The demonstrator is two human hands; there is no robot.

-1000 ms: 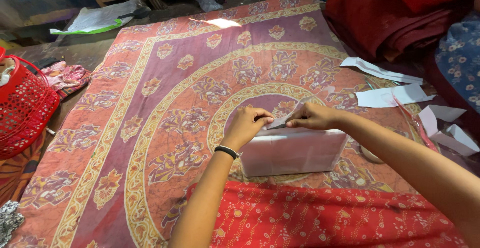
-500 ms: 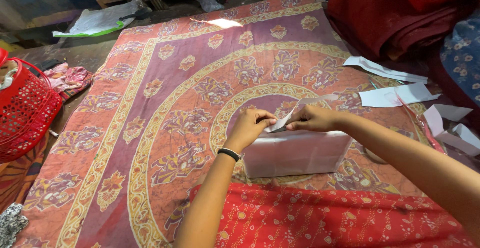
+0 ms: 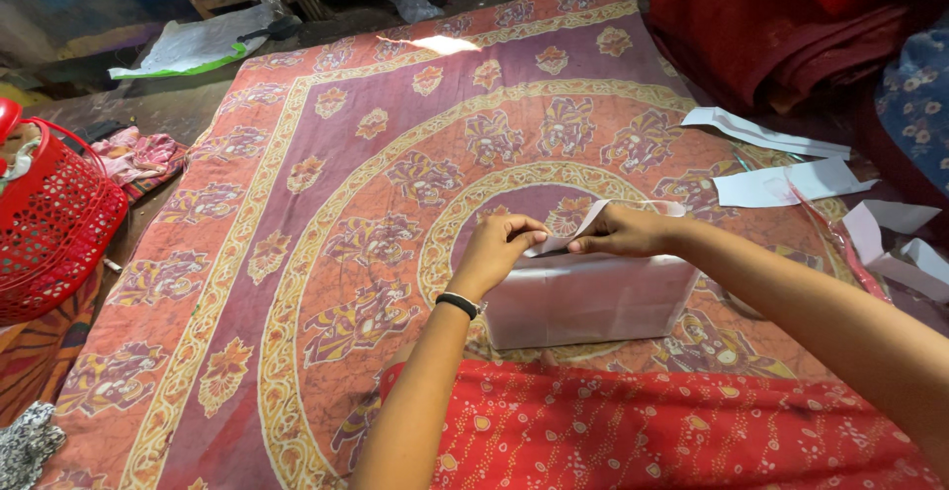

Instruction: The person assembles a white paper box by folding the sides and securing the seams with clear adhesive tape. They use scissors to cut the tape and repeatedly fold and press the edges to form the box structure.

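Note:
A white paper-wrapped rectangular package (image 3: 591, 300) stands on a patterned red and purple cloth (image 3: 376, 164). My left hand (image 3: 502, 249), with a black band on its wrist, presses on the package's top left edge and pinches the paper there. My right hand (image 3: 621, 232) pinches a loose white paper strip (image 3: 596, 215) that curls up from the package's top. The two hands are almost touching over the package's top edge.
A red plastic basket (image 3: 54, 223) sits at the left edge. Loose white paper pieces (image 3: 791, 183) lie to the right, beside dark red folded fabric (image 3: 761, 35). Red printed cloth (image 3: 643, 431) covers the foreground. A white sheet (image 3: 193, 45) lies on the floor beyond the cloth.
The paper strip in my right hand has lifted and peeled further up off the package top. Both hands stay at the package's top edge.

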